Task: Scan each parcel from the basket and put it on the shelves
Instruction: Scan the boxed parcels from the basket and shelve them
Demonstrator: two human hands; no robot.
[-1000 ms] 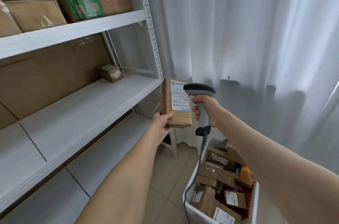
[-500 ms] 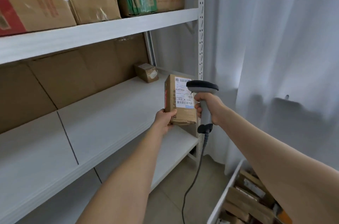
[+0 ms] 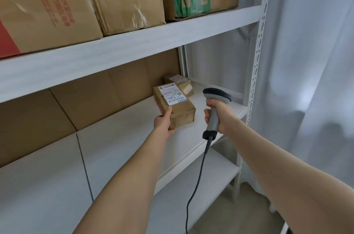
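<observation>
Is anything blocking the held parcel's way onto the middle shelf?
Nothing visible does. The left hand holds the parcel over the bare middle shelf. The only thing there, a small box, sits behind it in the back corner. The right hand keeps the scanner off to the side.

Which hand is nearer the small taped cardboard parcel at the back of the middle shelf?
Left. The left hand holds a labelled brown box just before the small taped cardboard parcel; the right hand sits further right, gripping the scanner.

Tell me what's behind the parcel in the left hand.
Behind the held parcel, a smaller taped parcel sits at the back of the middle shelf, against the brown cardboard backing. The held parcel covers its lower left part, so anything beyond that stays hidden.
</observation>
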